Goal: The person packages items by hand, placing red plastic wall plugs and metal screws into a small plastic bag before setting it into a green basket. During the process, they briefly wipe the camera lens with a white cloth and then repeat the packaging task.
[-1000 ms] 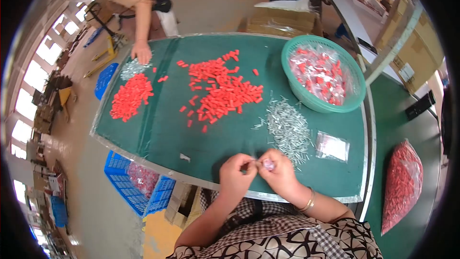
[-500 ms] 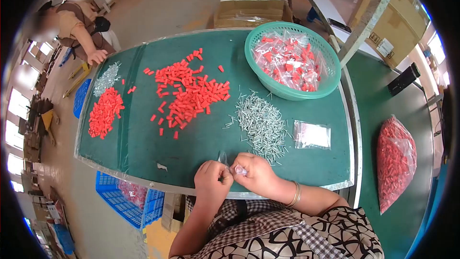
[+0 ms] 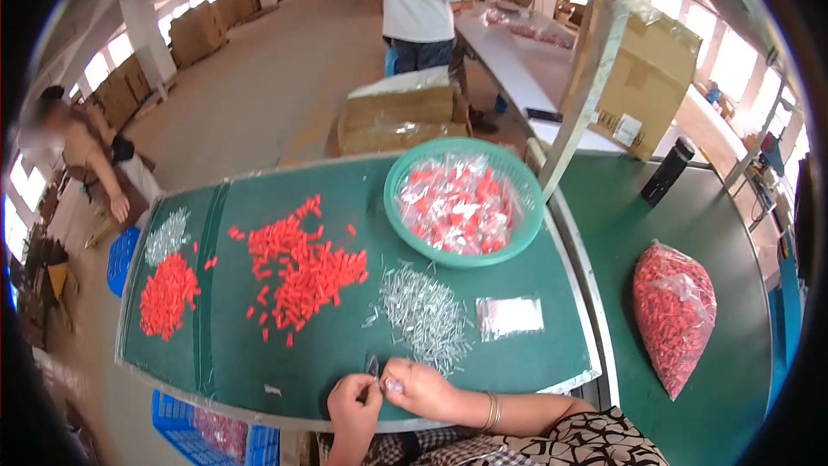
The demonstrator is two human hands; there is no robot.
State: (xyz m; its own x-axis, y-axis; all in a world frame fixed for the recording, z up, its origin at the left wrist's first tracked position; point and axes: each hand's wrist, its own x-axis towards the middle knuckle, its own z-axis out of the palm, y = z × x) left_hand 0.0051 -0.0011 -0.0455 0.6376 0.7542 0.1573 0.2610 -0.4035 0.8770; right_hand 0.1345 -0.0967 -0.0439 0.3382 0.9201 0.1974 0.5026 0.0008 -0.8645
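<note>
At the near edge of the green table (image 3: 224, 380), my left hand (image 3: 354, 407) and my right hand (image 3: 420, 390) are close together, fingers pinched. Between them is a small clear plastic bag (image 3: 373, 366); part of it shows crumpled in my right hand. Just beyond my right hand lies a pile of silver screws (image 3: 424, 315). Left of the screws is a large spread of red plastic plugs (image 3: 306, 276). A stack of flat clear bags (image 3: 510, 318) lies right of the screws. The green basket (image 3: 398, 229) behind holds bags with red pieces.
At the table's left end are more red plugs (image 3: 168, 295) and screws (image 3: 167, 237). A person (image 3: 99, 160) is at the left, another (image 3: 420, 0) at the back. A blue crate (image 3: 177, 423) is below. On the right stand a full bag (image 3: 674, 315) and a black cylinder (image 3: 668, 171).
The view has tilted up, so the table appears lower. The person on the left has drawn their hand back from the table corner. My hands remain together around the small bag.
</note>
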